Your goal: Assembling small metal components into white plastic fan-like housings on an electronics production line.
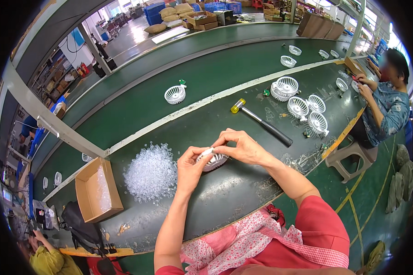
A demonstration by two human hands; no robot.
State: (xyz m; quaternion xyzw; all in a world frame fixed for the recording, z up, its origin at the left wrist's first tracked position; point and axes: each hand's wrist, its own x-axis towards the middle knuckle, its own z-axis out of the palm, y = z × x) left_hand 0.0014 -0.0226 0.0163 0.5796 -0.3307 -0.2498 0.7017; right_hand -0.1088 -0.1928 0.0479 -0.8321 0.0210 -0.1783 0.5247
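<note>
A white ribbed round housing [217, 161] stands tilted on the dark workbench in front of me. My left hand [191, 166] grips its left side, thumb and fingers closed around the rim. Fingers of my right hand [243, 147] are pinched together at the top edge of the same housing; anything small between them is hidden. Left of my hands lies a heap of small clear plastic pieces [150, 173]. Beyond my right hand, a hammer [261, 123] with a yellow head and black grip rests on the bench.
An open cardboard box [97, 195] holding more clear pieces stands at the left. Several finned housings [298, 107] with small green boards sit at the right. Behind the bench runs a green conveyor [133, 110] carrying more housings. A co-worker [387, 98] sits at the far right.
</note>
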